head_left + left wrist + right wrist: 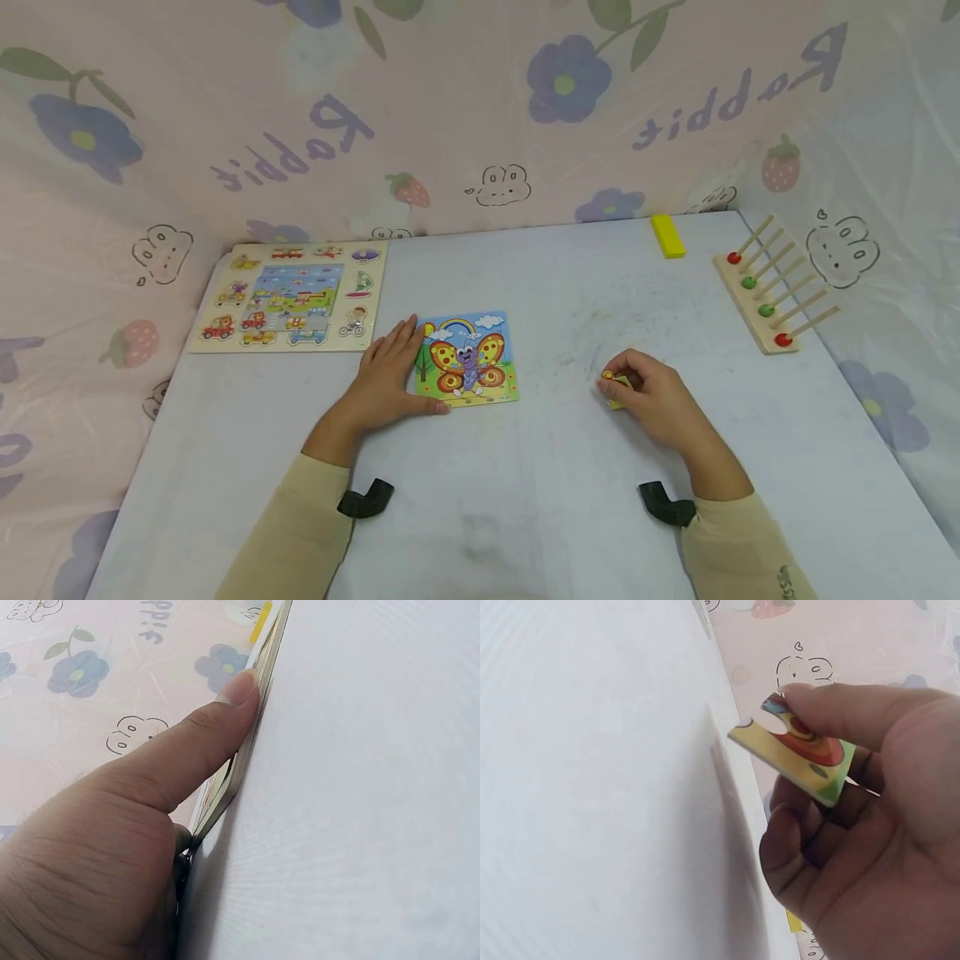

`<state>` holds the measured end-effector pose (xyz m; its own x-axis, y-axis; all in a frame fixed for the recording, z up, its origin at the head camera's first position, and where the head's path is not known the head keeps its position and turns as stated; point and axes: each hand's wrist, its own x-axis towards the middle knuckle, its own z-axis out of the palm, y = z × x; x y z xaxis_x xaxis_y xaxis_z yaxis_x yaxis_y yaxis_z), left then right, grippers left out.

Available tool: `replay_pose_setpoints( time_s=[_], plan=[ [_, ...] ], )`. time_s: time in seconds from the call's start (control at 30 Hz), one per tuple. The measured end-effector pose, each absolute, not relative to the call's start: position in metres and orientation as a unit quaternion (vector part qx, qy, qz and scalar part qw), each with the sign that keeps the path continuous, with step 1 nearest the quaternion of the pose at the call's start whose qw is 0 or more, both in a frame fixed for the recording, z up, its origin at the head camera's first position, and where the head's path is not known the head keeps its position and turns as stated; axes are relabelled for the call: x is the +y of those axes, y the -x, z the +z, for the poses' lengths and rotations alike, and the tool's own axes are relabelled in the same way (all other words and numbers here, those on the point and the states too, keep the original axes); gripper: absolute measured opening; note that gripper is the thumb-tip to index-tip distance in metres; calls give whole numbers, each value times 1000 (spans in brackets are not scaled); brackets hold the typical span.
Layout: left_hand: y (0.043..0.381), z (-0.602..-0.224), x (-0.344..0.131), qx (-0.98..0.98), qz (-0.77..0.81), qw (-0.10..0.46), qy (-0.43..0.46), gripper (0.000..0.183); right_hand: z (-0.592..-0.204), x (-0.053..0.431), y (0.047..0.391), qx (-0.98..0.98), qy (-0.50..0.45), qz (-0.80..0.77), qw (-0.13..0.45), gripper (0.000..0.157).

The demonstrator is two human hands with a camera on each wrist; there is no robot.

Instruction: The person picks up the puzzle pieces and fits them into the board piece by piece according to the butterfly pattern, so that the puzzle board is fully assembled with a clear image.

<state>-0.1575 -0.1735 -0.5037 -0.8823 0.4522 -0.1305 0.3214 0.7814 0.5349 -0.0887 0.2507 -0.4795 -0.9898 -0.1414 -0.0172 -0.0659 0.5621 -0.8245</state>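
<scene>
A square butterfly jigsaw puzzle (468, 358) lies flat at the middle of the table. My left hand (390, 379) rests at its left side, fingers stretched along that edge. The left thumb (240, 690) lies straight against the puzzle's near edge. To the right and apart from the puzzle, my right hand (648, 387) pinches a small jigsaw piece (810, 754) between thumb and fingers. Yellow, orange and green are printed on that piece, and a rounded notch shows on one side. Its far part is hidden by the thumb.
A wooden vehicle peg board (352, 337) lies at the back left. By the right edge stands a wooden rack (750, 304) with upright rods and red and green beads. A yellow block (667, 237) sits at the back, near the patterned curtain (457, 108).
</scene>
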Motion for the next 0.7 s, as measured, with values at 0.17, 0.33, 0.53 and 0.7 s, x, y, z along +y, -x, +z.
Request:
replay_pose_setpoints(
  time_s=[0.17, 0.33, 0.53, 0.7],
  plan=[
    [157, -504, -174, 935, 259, 125, -207, 139, -481, 251, 89, 877, 58, -476, 36, 12],
    [158, -505, -173, 935, 258, 124, -210, 139, -486, 246, 90, 856, 69, -511, 30, 12],
    [158, -505, -174, 935, 256, 126, -209, 140, -489, 230, 90, 811, 89, -577, 30, 11],
    [158, -506, -174, 936, 255, 121, -212, 140, -490, 218, 91, 784, 74, -615, 39, 12]
  ],
)
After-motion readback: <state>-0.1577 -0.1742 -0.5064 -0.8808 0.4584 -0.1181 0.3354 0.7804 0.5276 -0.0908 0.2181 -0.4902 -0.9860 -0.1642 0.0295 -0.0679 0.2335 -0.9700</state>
